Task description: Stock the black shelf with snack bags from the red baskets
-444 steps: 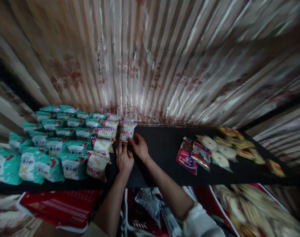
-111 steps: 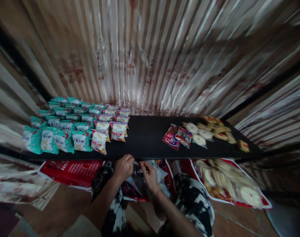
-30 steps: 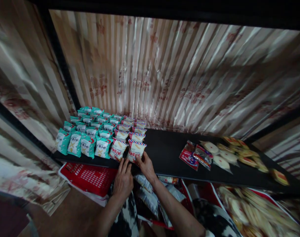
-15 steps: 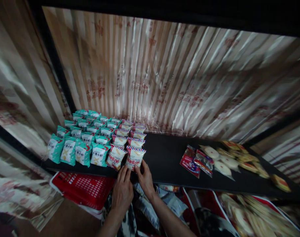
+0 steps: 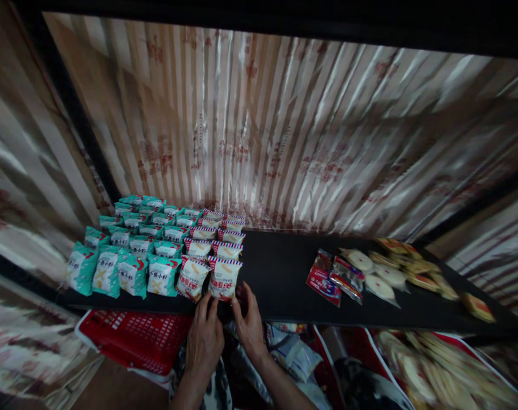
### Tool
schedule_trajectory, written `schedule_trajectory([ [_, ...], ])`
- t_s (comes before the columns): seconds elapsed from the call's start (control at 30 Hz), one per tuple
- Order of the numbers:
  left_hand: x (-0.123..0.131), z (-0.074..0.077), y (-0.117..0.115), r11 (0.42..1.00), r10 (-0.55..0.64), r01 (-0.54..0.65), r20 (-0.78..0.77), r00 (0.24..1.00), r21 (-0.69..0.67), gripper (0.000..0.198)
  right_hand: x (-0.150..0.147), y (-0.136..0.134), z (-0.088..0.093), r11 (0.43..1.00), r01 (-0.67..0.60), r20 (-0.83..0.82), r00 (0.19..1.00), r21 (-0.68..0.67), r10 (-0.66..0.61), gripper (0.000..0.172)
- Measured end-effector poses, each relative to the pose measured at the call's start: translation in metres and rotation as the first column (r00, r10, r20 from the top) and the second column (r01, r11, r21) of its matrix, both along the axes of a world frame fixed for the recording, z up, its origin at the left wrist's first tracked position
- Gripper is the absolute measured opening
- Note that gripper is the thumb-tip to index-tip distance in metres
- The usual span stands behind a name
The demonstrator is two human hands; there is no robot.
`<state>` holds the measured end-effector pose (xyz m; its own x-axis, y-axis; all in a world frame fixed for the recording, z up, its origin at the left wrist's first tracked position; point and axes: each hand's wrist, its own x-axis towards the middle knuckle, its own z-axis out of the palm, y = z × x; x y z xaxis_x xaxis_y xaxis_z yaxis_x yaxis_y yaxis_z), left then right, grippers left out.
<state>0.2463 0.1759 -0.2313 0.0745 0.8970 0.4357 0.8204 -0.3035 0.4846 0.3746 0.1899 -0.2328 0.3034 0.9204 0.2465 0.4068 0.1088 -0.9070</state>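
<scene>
Two columns of white snack bags with red lettering and striped tops stand on the black shelf. At the front of the right-hand column is one white snack bag (image 5: 223,278), upright. My left hand (image 5: 205,336) is at the shelf's front edge, its outstretched fingertips by the lower left of that bag; whether they touch it I cannot tell. My right hand (image 5: 249,322) is just to the bag's lower right, thumb and fingers spread, holding nothing. To the left, rows of teal snack bags (image 5: 162,275) stand close together, beside another front white bag (image 5: 193,278).
On the shelf (image 5: 276,273)'s right side lie red and purple packets (image 5: 325,279), round white packs (image 5: 379,286) and several yellow packs (image 5: 477,307). Below are a red basket (image 5: 135,341), bagged goods (image 5: 297,359) and a container of pale packs (image 5: 430,370). Striped sheeting (image 5: 259,125) hangs behind.
My right hand has come off the front white bag's right side and its fingers have spread. My left hand stays near the bag's base. The view has shifted slightly.
</scene>
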Motion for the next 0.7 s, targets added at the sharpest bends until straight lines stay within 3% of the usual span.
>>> schedule_trajectory([
  [0.1,-0.001,0.004,-0.001,0.998,-0.018,0.019,-0.007,1.0,0.063,0.038,0.018,-0.028,-0.012,1.0,0.016,0.108,0.994,0.022,-0.018,0.044],
  [0.23,-0.001,0.005,-0.009,0.987,-0.075,0.079,-0.029,0.997,0.141,0.034,0.064,-0.065,-0.036,1.0,0.009,0.348,0.937,0.022,-0.016,0.034],
  [0.3,0.005,0.006,-0.018,0.984,-0.141,0.145,-0.048,0.989,0.103,0.035,0.094,-0.08,-0.047,0.998,0.059,0.469,0.882,-0.038,-0.034,0.033],
  [0.4,0.027,0.011,-0.036,0.949,-0.307,0.304,-0.027,0.951,-0.087,0.041,0.134,-0.099,-0.063,0.96,0.193,0.642,0.766,-0.201,-0.019,0.036],
  [0.53,0.075,0.017,-0.058,0.788,-0.429,0.408,0.064,0.901,-0.462,0.045,0.16,-0.12,-0.076,0.837,0.254,0.696,0.692,-0.485,0.193,0.04],
  [0.6,0.099,0.015,-0.065,0.677,-0.474,0.428,0.09,0.876,-0.6,0.048,0.162,-0.126,-0.078,0.815,0.214,0.679,0.683,-0.539,0.27,0.045],
  [0.7,0.126,0.002,-0.074,0.553,-0.509,0.445,0.137,0.85,-0.704,0.058,0.16,-0.128,-0.074,0.812,0.198,0.693,0.651,-0.549,0.31,0.048],
])
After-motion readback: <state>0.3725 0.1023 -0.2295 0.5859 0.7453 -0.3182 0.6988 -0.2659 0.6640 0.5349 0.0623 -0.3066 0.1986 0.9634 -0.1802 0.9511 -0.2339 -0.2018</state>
